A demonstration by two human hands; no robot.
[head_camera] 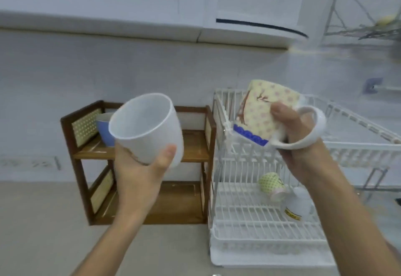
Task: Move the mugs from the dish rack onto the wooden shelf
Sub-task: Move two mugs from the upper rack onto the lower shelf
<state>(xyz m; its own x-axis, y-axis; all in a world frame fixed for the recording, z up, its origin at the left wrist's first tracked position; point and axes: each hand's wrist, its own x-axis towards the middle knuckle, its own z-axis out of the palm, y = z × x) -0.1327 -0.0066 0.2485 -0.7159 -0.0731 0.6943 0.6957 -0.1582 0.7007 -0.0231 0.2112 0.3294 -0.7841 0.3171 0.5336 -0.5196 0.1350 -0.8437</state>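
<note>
White plastic-coated dish rack (271, 221), two tiers, stands at right on the counter (43, 232); wooden shelf (195, 145), two boards w/ cane side panels, stands just beside it at left. Left hand (138, 171) is wrapped round the base of a plain white mug (147, 128), thumb on the near wall, mouth tilted toward the camera; mug is held in the air in front of the shelf's upper board, not touching it. Right hand (297, 132) is closed on a cream patterned mug (267, 113) w/ blue band at the rim; fingers pass thru the white handle, thumb on the body; mug is tipped mouth-down to the left, over the rack's upper tier and clear of it. Blue mug (104, 130) already sits on the upper board at left. Two items remain on the rack's lower tier: a small green-dotted cup (271, 184) on its side, and a white piece w/ yellow label (297, 206), too blurred to name.

Step in hand (est.): carry phase; both mugs lifted, neither yet placed. Next move calls for levelling the white mug upright and setting it on the upper board beside the blue one, w/ room left for the patterned mug; the right hand must turn its mug mouth-up first. Risk: rim knocking the blue mug or the shelf's side frame.
</note>
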